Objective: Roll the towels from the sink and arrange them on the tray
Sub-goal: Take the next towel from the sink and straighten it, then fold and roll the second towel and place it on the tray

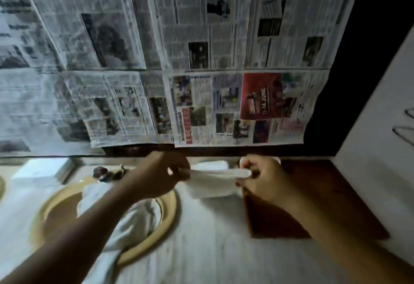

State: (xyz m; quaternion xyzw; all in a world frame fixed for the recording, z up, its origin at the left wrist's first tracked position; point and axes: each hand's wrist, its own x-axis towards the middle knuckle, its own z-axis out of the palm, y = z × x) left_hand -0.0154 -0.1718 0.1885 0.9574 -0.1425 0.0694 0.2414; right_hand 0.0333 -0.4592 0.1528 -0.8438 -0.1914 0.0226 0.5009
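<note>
1. We record the left hand (167,177) raised over the far right edge of the sink. Its grip pinches the left end of a white cloth towel (212,182).
2. The right hand (262,180) is level with it, above the far left corner of the tray. Its grip is curled round the towel's right end.
3. The towel is stretched between both hands, clear of the desk, and sags in a fold between sink and tray.
4. The round tan-rimmed sink (171,205) is set in the left part of the pale stone desk (212,250). A heap of crumpled white towels (134,218) lies in it, partly under the left forearm, and cloth spills over the near rim.
5. The flat dark reddish-brown wooden tray (324,194) lies on the right of the desk, near the white side wall.
6. A white shape shows just behind the held towel. We cannot tell whether it is a separate towel.
7. A dark metal tap (105,172) stands at the sink's far side. A white box (42,169) sits far left. Newspaper sheets (201,59) cover the surface behind the desk.
</note>
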